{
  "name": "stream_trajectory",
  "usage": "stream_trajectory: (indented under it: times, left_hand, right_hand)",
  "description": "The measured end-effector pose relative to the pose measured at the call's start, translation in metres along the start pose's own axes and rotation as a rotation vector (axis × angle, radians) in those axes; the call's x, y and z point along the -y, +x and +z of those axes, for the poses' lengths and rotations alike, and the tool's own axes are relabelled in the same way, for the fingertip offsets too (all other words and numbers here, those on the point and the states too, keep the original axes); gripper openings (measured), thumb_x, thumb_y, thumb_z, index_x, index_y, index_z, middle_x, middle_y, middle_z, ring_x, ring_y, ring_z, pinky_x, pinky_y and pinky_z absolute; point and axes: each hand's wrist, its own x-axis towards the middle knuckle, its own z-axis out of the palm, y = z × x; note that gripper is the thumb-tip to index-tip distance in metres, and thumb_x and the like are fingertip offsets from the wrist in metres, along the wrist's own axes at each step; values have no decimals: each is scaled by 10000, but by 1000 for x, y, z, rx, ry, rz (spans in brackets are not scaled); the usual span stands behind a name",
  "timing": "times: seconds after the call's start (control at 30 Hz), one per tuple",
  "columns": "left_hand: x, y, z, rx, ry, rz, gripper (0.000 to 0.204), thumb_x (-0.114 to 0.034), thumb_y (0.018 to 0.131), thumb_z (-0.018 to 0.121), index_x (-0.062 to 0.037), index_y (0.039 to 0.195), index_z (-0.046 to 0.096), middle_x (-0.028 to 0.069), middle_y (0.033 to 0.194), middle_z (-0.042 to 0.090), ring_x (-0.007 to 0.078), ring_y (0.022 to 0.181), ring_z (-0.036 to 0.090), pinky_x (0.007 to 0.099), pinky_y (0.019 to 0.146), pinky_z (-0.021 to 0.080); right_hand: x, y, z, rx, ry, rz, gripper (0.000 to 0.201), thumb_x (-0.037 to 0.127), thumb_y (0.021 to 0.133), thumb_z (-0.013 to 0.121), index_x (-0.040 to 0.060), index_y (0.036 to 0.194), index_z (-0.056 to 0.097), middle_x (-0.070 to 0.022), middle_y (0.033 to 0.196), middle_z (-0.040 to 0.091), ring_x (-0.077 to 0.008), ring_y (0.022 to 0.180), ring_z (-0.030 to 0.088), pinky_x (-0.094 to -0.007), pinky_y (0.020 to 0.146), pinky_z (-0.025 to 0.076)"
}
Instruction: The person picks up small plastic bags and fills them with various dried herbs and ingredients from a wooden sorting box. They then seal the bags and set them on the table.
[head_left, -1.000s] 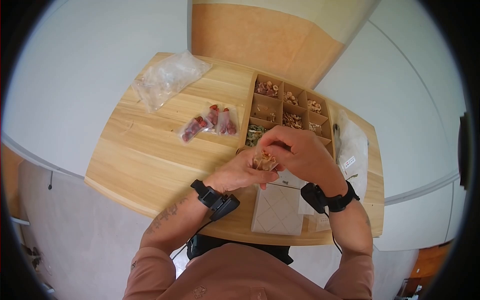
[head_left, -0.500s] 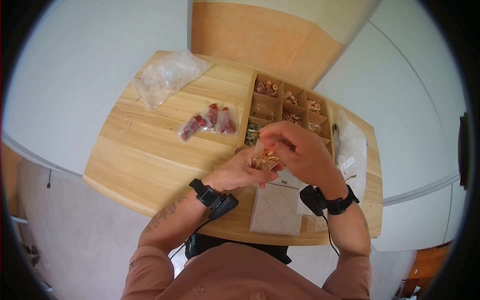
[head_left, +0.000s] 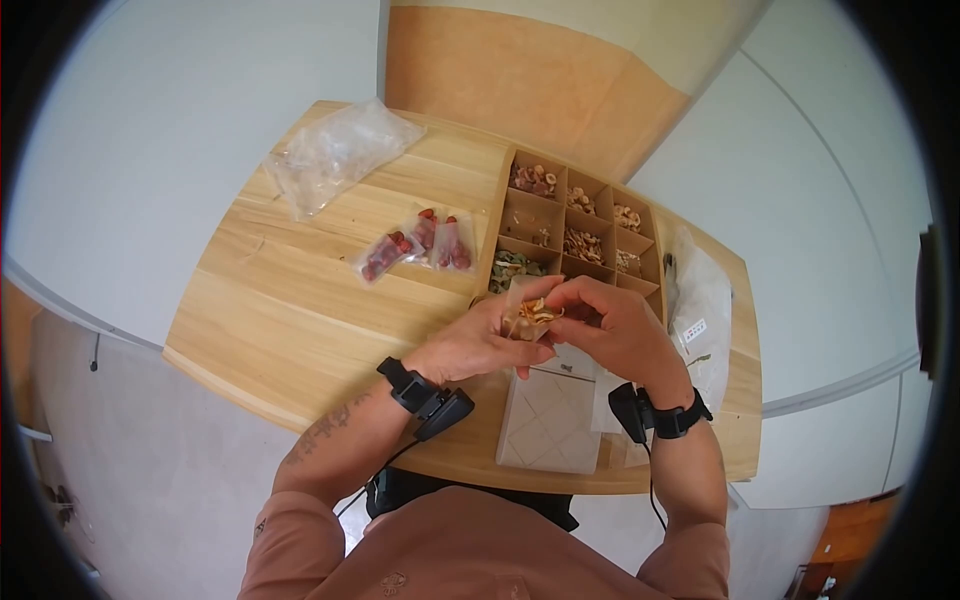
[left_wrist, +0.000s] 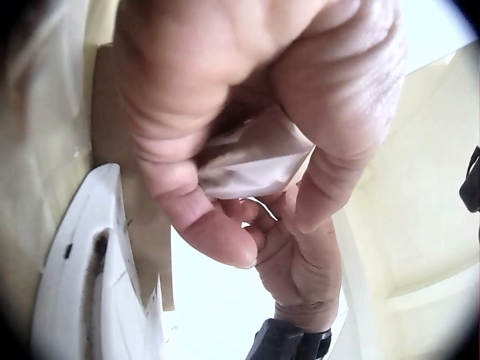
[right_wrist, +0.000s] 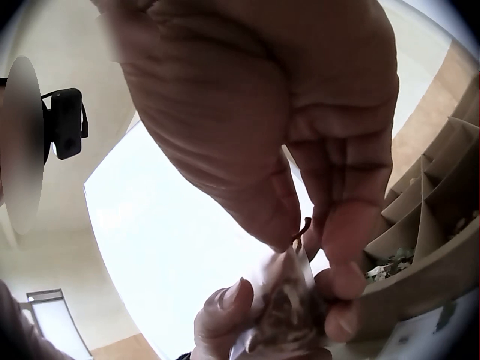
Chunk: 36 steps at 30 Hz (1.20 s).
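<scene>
My left hand (head_left: pixel 472 345) grips the small translucent bag of yellowish dried pieces (head_left: pixel 524 323), its open end towards my right hand (head_left: pixel 630 335), whose bent fingers touch it; whether they pinch, I cannot tell.

I sit or stand at a pale wooden table with clear grain and rounded edges (head_left: pixel 250 300). Beyond it I face a two-tone wall, cream above and peach below (head_left: pixel 520 85), framed by a broad, smooth pale-grey panel on my left (head_left: pixel 200 150) and a matching pale-grey panel on my right (head_left: pixel 850 180). Beneath me spreads a light grey floor (head_left: pixel 180 440); an orange-brown wooden surface (head_left: pixel 860 530) shows at lower right. Soft light fills my room.
</scene>
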Motion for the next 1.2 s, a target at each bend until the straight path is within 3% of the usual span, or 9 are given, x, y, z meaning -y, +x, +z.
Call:
stream_trajectory:
  times: [0.17,0.23,0.43,0.63,0.73,0.87,1.2]
  left_hand:
    - [-3,1,3,3,20,13,787,-19,882,688,-91,1544,268,53,1061,615,90,854,605,250,644,543]
    - [-3,1,3,8,21,13,766,-18,881,688,-101,1534,295,50,1079,602,104,906,611,251,665,544]
    - [-6,-2,2,8,77,-23,673,-57,881,711,-126,1472,396,44,1092,603,100,932,610,243,673,534]
    - [-8,-3,4,6,104,-6,536,-99,892,716,-119,1373,479,25,1055,610,86,927,609,232,662,522]
    - [-3,-2,-1,25,120,-22,463,-105,896,713,-114,1312,511,5,1015,606,81,920,606,232,657,521]
    - [-4,-3,0,14,143,-25,404,-105,898,709,-108,1261,533,-11,986,604,76,913,602,232,652,521]
    - [-1,0,0,27,90,6,558,48,855,665,-94,1366,491,-21,1085,612,42,928,572,210,676,514]
  right_hand:
    - [0,2,-1,-8,-17,6,117,78,869,674,22,971,676,-77,844,701,-131,770,667,-281,696,527]
    - [0,2,0,-24,2,8,102,74,868,672,23,956,682,-81,847,703,-128,758,664,-280,682,526]
    - [2,7,5,-149,-166,-207,115,58,859,665,36,969,689,-97,849,684,-185,696,669,-289,654,530]
    - [3,9,8,-70,-201,-268,123,42,858,658,33,977,687,-112,866,662,-214,705,670,-312,633,542]
    - [13,9,14,-44,-52,-147,118,45,861,655,31,975,680,-113,859,665,-224,712,674,-313,636,545]
    - [10,10,19,-54,-75,-145,106,52,862,658,39,966,675,-119,869,674,-246,730,671,-326,651,540]
    - [-4,12,22,-22,-262,-357,100,94,887,637,65,972,680,-120,920,674,-308,844,658,-378,735,527]
